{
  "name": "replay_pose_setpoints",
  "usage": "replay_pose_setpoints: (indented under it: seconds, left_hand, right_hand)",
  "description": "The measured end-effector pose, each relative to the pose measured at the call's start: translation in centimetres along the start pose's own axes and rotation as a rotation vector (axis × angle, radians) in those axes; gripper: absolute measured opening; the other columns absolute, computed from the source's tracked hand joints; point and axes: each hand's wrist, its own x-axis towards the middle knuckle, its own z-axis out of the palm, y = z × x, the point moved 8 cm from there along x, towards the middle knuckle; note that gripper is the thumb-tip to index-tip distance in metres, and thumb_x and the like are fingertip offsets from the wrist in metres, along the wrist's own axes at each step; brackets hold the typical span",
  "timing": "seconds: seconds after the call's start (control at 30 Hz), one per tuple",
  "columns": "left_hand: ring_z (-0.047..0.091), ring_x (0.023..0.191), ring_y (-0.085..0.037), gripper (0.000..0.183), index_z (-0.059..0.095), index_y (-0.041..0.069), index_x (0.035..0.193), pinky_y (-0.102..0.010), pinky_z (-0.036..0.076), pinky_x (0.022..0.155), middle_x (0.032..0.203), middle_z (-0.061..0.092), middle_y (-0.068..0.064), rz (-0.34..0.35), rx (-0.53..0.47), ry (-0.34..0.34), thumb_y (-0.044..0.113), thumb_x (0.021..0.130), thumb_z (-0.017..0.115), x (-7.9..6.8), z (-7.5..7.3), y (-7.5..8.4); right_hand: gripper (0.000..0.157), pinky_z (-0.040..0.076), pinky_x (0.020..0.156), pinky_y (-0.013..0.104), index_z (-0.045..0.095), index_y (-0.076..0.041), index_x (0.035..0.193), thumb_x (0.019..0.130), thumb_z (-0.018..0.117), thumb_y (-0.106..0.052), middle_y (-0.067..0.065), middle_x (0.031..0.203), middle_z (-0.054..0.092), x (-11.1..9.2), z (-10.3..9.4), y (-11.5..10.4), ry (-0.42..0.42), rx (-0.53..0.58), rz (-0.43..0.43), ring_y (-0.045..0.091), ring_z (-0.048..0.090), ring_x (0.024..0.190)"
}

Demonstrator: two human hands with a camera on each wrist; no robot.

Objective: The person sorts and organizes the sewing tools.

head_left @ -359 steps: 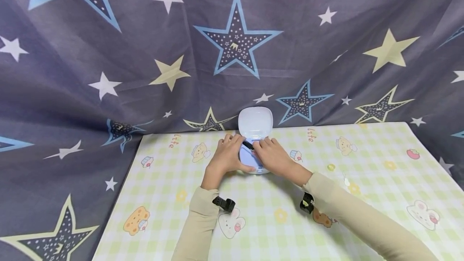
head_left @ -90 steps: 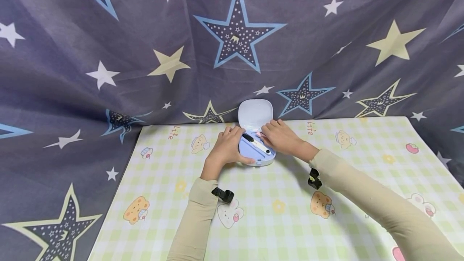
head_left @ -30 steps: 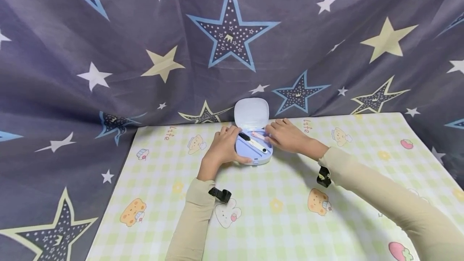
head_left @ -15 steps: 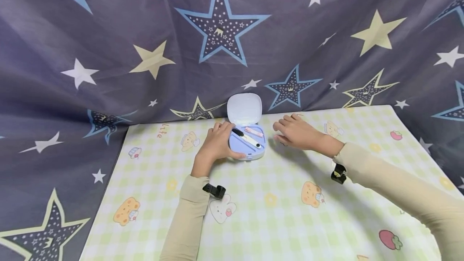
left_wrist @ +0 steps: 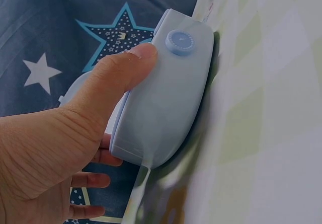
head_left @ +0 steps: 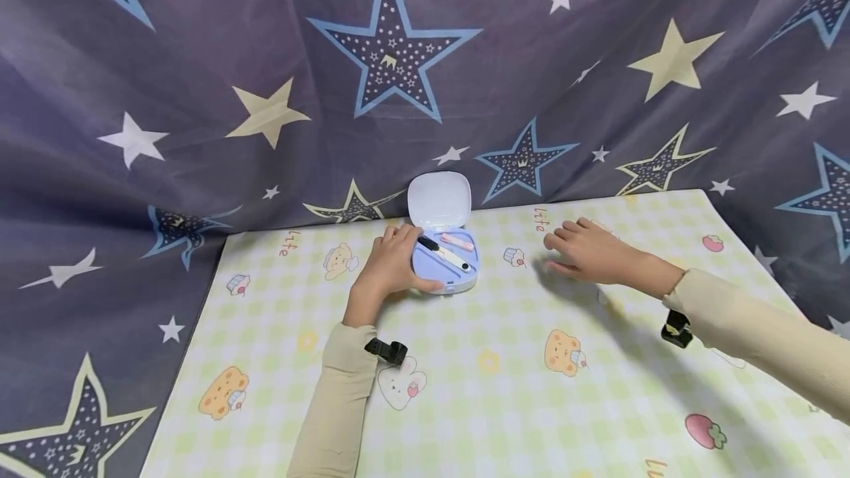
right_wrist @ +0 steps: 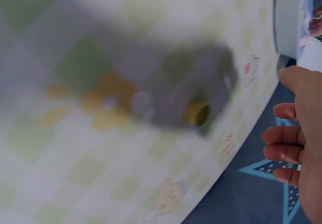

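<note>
A small light blue case (head_left: pixel 428 269) stands near the table's back edge, its white lid (head_left: pixel 439 200) raised. My left hand (head_left: pixel 392 260) grips its left side; in the left wrist view the thumb lies on the front wall beside a round blue button (left_wrist: pixel 180 42). Inside the case lie a pen-shaped tool (head_left: pixel 451 258), white with a black end, and a short pink stick-like piece (head_left: pixel 457 243). Well to the right of the case, my right hand (head_left: pixel 587 251) hovers over the table, fingers relaxed and nothing in them. Below it sits a small round yellow thing (right_wrist: pixel 197 113).
A small whitish piece (right_wrist: pixel 143 102) lies near the yellow thing, in the hand's shadow. The checked tablecloth (head_left: pixel 465 404) carries printed animals and fruit. Directly behind the table hangs a dark star-patterned curtain (head_left: pixel 531 57).
My right hand was at the pink piece in the case, let go of it, and moved off to the right. My left hand keeps its grip on the case. The view has turned slightly right.
</note>
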Motion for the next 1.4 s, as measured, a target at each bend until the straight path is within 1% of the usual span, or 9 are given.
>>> replay_pose_setpoints:
  seconds: [0.13, 0.23, 0.37, 0.47, 0.57, 0.73, 0.8, 1.07, 1.4]
  left_hand:
    - [0.044, 0.122, -0.030, 0.110, 0.046, 0.010, 0.147, -0.051, 0.040, 0.105, 0.140, 0.052, -0.009, -0.004, 0.005, -0.009, 0.069, 0.063, 0.087, 0.0, 0.3, -0.1]
    - [0.045, 0.121, -0.030, 0.110, 0.046, 0.010, 0.146, -0.051, 0.041, 0.103, 0.139, 0.053, -0.009, 0.001, 0.012, -0.002, 0.069, 0.063, 0.087, -0.1, 0.3, 0.0]
    - [0.045, 0.120, -0.030, 0.111, 0.047, 0.009, 0.146, -0.051, 0.042, 0.103, 0.138, 0.054, -0.009, 0.006, 0.018, 0.011, 0.069, 0.062, 0.087, -0.1, 0.0, 0.0]
    - [0.045, 0.120, -0.030, 0.111, 0.047, 0.009, 0.146, -0.050, 0.042, 0.103, 0.138, 0.054, -0.009, 0.005, 0.019, 0.013, 0.069, 0.061, 0.087, -0.2, -0.1, 0.0]
    - [0.046, 0.119, -0.030, 0.110, 0.047, 0.009, 0.145, -0.050, 0.042, 0.102, 0.137, 0.054, -0.009, 0.006, 0.019, 0.016, 0.068, 0.061, 0.088, -0.2, -0.2, 0.0]
    - [0.046, 0.119, -0.030, 0.110, 0.047, 0.010, 0.145, -0.050, 0.042, 0.102, 0.138, 0.054, -0.008, 0.004, 0.020, 0.015, 0.068, 0.062, 0.088, -0.1, -0.3, 0.0]
    - [0.046, 0.119, -0.030, 0.110, 0.047, 0.010, 0.145, -0.050, 0.042, 0.102, 0.137, 0.054, -0.008, 0.005, 0.022, 0.016, 0.068, 0.062, 0.088, -0.1, -0.2, 0.0]
    - [0.047, 0.117, -0.029, 0.109, 0.048, 0.010, 0.144, -0.049, 0.043, 0.100, 0.136, 0.055, -0.008, 0.012, 0.020, 0.022, 0.069, 0.061, 0.088, -0.2, -0.3, 0.1]
    - [0.047, 0.119, -0.028, 0.110, 0.048, 0.011, 0.145, -0.048, 0.042, 0.101, 0.137, 0.055, -0.007, 0.004, 0.029, 0.009, 0.070, 0.061, 0.087, -0.2, -0.1, 0.0]
  right_hand:
    - [0.029, 0.039, 0.071, 0.037, 0.061, -0.010, 0.102, 0.090, 0.076, -0.033, 0.001, 0.083, 0.059, -1.7, 0.8, 0.1, -0.053, -0.012, -0.013, 0.018, 0.048, 0.075]
    - [0.029, 0.034, 0.069, 0.035, 0.060, -0.011, 0.099, 0.090, 0.076, -0.033, -0.002, 0.079, 0.054, -2.6, 1.5, 0.1, -0.094, -0.016, -0.019, 0.015, 0.042, 0.073]
    - [0.028, 0.038, 0.071, 0.037, 0.058, -0.012, 0.096, 0.088, 0.077, -0.032, -0.002, 0.081, 0.054, -3.2, 2.2, 0.3, -0.131, -0.011, -0.004, 0.015, 0.044, 0.075]
    - [0.027, 0.041, 0.071, 0.039, 0.059, -0.012, 0.096, 0.086, 0.078, -0.027, -0.001, 0.083, 0.057, -3.3, 2.6, 0.4, -0.132, -0.013, -0.002, 0.016, 0.048, 0.076]
    - [0.025, 0.041, 0.070, 0.038, 0.059, -0.011, 0.097, 0.084, 0.078, -0.022, -0.001, 0.082, 0.058, -3.4, 2.8, 0.5, -0.129, -0.020, -0.011, 0.017, 0.049, 0.075]
    - [0.028, 0.041, 0.070, 0.039, 0.061, -0.010, 0.100, 0.081, 0.081, -0.017, 0.002, 0.085, 0.061, -3.6, 3.0, 0.5, -0.138, -0.033, -0.015, 0.019, 0.051, 0.076]
    - [0.029, 0.042, 0.071, 0.039, 0.061, -0.009, 0.100, 0.081, 0.082, -0.016, 0.003, 0.086, 0.062, -3.6, 3.0, 0.5, -0.136, -0.033, -0.016, 0.020, 0.052, 0.077]
    - [0.028, 0.037, 0.069, 0.036, 0.063, -0.009, 0.100, 0.081, 0.083, -0.015, 0.001, 0.082, 0.060, -3.6, 3.1, 0.5, -0.139, -0.060, -0.026, 0.018, 0.050, 0.076]
    - [0.025, 0.040, 0.068, 0.036, 0.063, -0.009, 0.097, 0.080, 0.082, -0.012, 0.002, 0.081, 0.061, -3.3, 3.5, 0.4, -0.112, -0.068, -0.037, 0.020, 0.053, 0.075]
